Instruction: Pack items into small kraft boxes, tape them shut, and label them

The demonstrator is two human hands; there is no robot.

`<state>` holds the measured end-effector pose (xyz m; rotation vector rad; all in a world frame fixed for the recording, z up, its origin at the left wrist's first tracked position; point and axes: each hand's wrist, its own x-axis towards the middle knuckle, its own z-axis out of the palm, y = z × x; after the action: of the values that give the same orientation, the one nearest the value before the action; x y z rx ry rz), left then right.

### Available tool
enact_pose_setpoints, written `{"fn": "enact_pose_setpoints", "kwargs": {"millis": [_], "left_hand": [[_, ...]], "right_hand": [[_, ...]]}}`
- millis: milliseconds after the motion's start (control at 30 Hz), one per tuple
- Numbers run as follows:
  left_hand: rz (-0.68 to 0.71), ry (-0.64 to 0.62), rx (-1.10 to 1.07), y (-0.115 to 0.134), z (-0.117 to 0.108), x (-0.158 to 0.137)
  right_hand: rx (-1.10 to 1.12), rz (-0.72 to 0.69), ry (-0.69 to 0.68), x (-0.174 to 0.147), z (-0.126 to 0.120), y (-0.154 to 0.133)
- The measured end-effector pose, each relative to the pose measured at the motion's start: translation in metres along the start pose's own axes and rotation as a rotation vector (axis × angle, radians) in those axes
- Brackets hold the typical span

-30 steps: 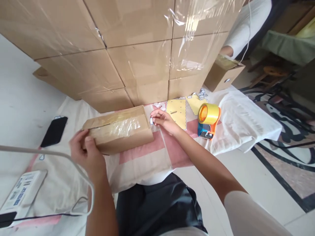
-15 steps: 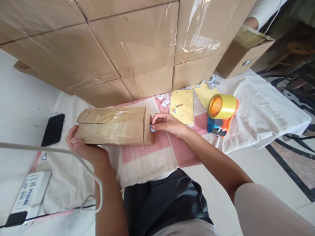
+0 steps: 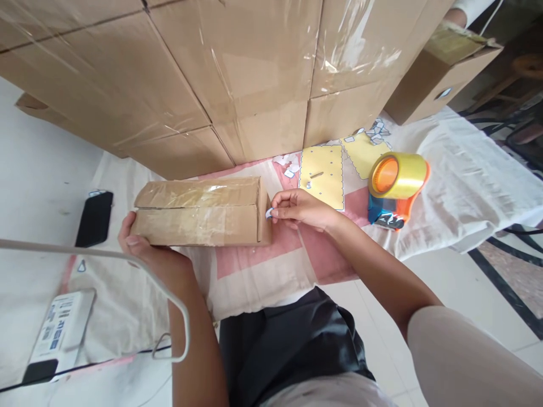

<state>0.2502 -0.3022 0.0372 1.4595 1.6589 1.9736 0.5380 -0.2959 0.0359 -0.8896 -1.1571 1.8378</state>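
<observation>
A long cardboard box point(image 3: 199, 217), taped along its top seam, lies on the cloth-covered table in front of me. My left hand point(image 3: 142, 240) grips its left end, thumb on the near corner and fingers around the end. At the opposite end, my right hand point(image 3: 297, 209) pinches a small white sticker point(image 3: 268, 213) between thumb and fingertips, right at the box's end face. The sticker looks curled, with one edge near or on the cardboard; whether it touches cannot be made out. Behind my right hand lies a yellow sheet point(image 3: 322, 176) with small marks on it.
Stacked taped cartons point(image 3: 263, 85) form a wall behind. To the right sits a tape dispenser point(image 3: 396, 189) with yellow tape. Another carton point(image 3: 441, 79) stands at the far right, a person's hand point(image 3: 456, 17) behind it. A black phone point(image 3: 94, 219) and white device point(image 3: 61, 325) are left.
My right hand has drawn slightly back from the box end, and the sticker now appears curled instead of flat. My view has shifted a little. The left hand keeps its grip.
</observation>
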Motion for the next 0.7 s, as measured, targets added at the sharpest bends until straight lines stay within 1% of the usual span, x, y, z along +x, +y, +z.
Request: {"fn": "enact_pose_setpoints", "kwargs": {"millis": [67, 133, 233, 433, 567, 700], "left_hand": [[-0.004, 0.019, -0.003, -0.001, 0.001, 0.001], [0.008, 0.062, -0.017, -0.002, 0.004, 0.002], [0.02, 0.097, -0.068, -0.007, 0.007, 0.004], [0.099, 0.083, -0.14, -0.022, 0.004, 0.006], [0.106, 0.055, -0.214, -0.03, 0.003, 0.008], [0.137, 0.046, -0.256, -0.031, 0.004, 0.011]], "right_hand": [[-0.062, -0.02, -0.001, 0.001, -0.002, 0.001], [-0.125, -0.056, 0.004, 0.001, -0.002, 0.001], [-0.195, -0.104, -0.004, 0.0, 0.001, -0.001], [-0.236, -0.239, 0.033, 0.001, 0.006, 0.004], [-0.237, -0.249, 0.023, 0.003, 0.008, 0.009], [-0.268, -0.25, 0.027, 0.003, 0.007, 0.01]]}}
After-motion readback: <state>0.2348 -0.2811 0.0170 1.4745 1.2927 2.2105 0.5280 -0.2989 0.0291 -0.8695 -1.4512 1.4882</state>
